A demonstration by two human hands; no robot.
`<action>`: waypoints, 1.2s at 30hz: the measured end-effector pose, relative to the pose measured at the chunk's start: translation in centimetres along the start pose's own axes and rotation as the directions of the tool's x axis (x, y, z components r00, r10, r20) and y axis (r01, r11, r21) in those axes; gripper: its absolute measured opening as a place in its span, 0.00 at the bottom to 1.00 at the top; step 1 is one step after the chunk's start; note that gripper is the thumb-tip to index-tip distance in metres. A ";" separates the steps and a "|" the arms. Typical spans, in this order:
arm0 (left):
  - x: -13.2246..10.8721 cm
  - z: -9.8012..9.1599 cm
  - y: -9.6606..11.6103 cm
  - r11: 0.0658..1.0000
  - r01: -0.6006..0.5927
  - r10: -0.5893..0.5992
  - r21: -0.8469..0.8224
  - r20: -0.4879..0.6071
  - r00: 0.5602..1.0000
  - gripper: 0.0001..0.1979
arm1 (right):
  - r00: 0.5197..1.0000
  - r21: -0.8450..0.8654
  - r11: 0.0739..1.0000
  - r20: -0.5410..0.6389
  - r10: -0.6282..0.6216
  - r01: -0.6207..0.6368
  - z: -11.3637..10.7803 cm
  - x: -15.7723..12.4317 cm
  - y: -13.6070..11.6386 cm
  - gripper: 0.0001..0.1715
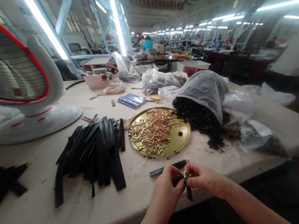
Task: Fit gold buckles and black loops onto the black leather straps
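At the table's front edge, my left hand (167, 185) and my right hand (204, 178) meet with fingertips pinched around a short black strap (189, 194). The strap's lower end hangs down between them. A bit of gold metal glints at the fingertips, though the fingers hide most of it. Just beyond my hands lies another black strap (158, 171) with a gold-coloured end. Farther back, a round gold tray (186, 140) bears a heap of small gold buckles (151, 130). Left of it is a pile of black straps (101, 143).
Small black pieces (199, 116) spill from a translucent plastic bag (203, 87) right of the tray. A clear bag (261, 138) sits near the right edge. A blue packet (131, 100) lies behind the tray. On the left stands a white and red fan (41, 119); more black straps (3, 186) lie before it.
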State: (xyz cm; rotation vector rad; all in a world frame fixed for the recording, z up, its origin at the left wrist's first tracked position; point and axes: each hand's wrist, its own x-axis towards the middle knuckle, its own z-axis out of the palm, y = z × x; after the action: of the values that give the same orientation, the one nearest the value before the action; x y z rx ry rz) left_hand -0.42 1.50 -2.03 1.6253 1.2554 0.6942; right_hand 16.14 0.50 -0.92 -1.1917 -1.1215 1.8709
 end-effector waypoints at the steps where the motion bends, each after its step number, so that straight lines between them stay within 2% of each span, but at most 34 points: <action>1: -0.1 0.0 -0.1 1.000 -0.006 0.006 -0.008 0.004 1.000 0.06 | 1.000 0.001 1.000 0.013 -0.008 0.008 0.0 -0.1 0.0 0.19; 6: -0.3 -0.1 0.1 0.998 -0.048 0.050 -0.036 0.042 0.998 0.05 | 0.993 -0.006 0.993 0.030 -0.116 0.117 0.4 -0.4 -0.1 0.20; 10: -0.4 -0.2 0.2 0.986 0.015 0.002 -0.164 0.103 0.995 0.05 | 0.956 -0.153 0.957 -0.125 -0.267 0.247 0.2 -0.1 -0.2 0.16; 14: -0.4 0.0 -0.1 0.942 0.138 -0.086 -0.307 0.178 0.980 0.07 | 0.868 -0.472 0.855 -0.310 -0.388 0.214 -0.4 0.7 0.7 0.15; 17: -0.1 0.2 -0.5 0.933 0.158 -0.108 -0.323 0.170 0.980 0.08 | 0.784 -0.677 0.716 -0.349 -0.514 0.168 -0.3 1.1 1.4 0.11; 19: 0.1 0.2 -0.7 0.952 0.153 -0.115 -0.267 0.152 0.982 0.08 | 0.759 -0.719 0.677 -0.351 -0.548 0.157 0.0 1.1 1.6 0.06; 20: 0.3 0.2 -0.9 0.960 0.149 -0.116 -0.238 0.146 0.982 0.09 | 0.769 -0.710 0.685 -0.343 -0.539 0.164 0.1 1.1 1.5 0.07; 22: 0.6 0.1 -1.2 0.967 0.140 -0.111 -0.213 0.144 0.983 0.09 | 0.836 -0.662 0.728 -0.288 -0.467 0.178 0.1 1.3 1.4 0.10; 24: 0.8 0.1 -1.4 0.965 0.135 -0.102 -0.227 0.150 0.983 0.08 | 0.903 -0.617 0.768 -0.210 -0.374 0.174 -0.1 1.5 1.2 0.07; 25: 0.9 0.2 -1.5 0.963 0.136 -0.102 -0.233 0.151 0.983 0.08 | 0.920 -0.610 0.774 -0.182 -0.347 0.171 -0.2 1.6 1.1 0.04; 31: 1.1 0.8 -1.8 0.967 0.172 -0.139 -0.188 0.176 0.975 0.07 | 0.937 -0.677 0.706 -0.072 -0.342 0.206 -1.1 1.6 0.6 0.03; 36: 1.1 1.3 -1.7 0.985 0.153 -0.139 -0.076 0.164 0.977 0.08 | 0.953 -0.670 0.711 -0.015 -0.302 0.215 -1.6 1.7 0.3 0.03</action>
State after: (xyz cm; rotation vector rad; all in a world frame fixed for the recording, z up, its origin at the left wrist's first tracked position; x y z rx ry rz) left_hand 0.35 2.18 -4.26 1.4698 1.1978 0.5121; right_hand 16.92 2.26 -2.16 -1.3980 -1.8658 1.1727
